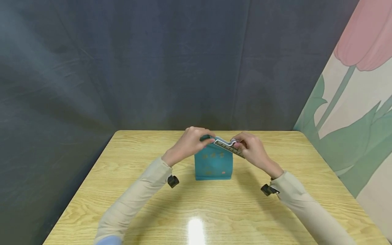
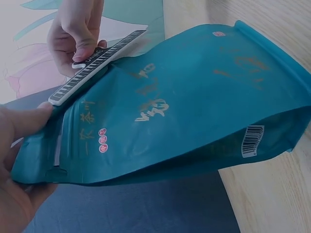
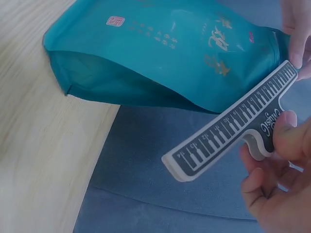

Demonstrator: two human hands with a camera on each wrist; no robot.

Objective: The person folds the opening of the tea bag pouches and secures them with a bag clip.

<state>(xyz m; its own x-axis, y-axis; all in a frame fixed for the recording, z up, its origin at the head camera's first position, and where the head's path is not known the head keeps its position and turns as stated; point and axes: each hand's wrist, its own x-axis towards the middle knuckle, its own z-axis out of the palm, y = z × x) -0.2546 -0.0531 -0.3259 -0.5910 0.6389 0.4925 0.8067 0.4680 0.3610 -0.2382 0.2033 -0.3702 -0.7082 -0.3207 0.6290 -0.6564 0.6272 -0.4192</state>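
Note:
A teal tea pouch [image 1: 213, 163] with gold lettering stands upright on the table. My left hand [image 1: 193, 142] pinches its top edge at the left; in the left wrist view the thumb [image 2: 34, 119] lies on the pouch beside the clip's end. In my right hand [image 1: 251, 149] is a long black-and-white clip [image 3: 228, 128] with a piano-key pattern and the word "Music", gripped by its handle. The clip slants across the pouch's top, its far end at the left thumb and its near end sticking out past the pouch's side. Whether its jaws enclose the pouch edge I cannot tell.
The light wood-grain table [image 1: 147, 207] spreads around the pouch. A dark curtain [image 1: 183, 68] hangs behind its far edge, and a wall with a painted tulip [image 1: 361, 37] rises on the right. Dark wrist cameras [image 1: 173, 181] sit at both cuffs.

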